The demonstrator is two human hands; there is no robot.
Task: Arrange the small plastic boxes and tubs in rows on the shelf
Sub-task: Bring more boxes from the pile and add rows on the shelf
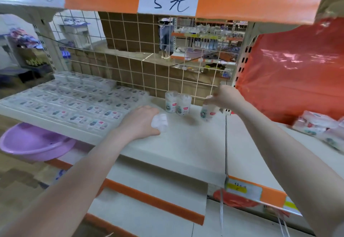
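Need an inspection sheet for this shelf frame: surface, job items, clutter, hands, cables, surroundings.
Surface: white shelf, bare at the front.
Job's things: flat boxes in rows on the left; two tubs upright by the wire grid.
Clutter: red plastic bag; packets on the right.
Hands: left hand holds a clear tub; right hand grips another tub.
Cables: nothing seen.
Surroundings: price sign above, purple basin below.

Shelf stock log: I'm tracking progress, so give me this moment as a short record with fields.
left hand: grips a clear tub low over the shelf
right hand: holds a tub by its top
standing tubs: two, side by side at the wire back
flat boxes: in rows on the shelf's left part
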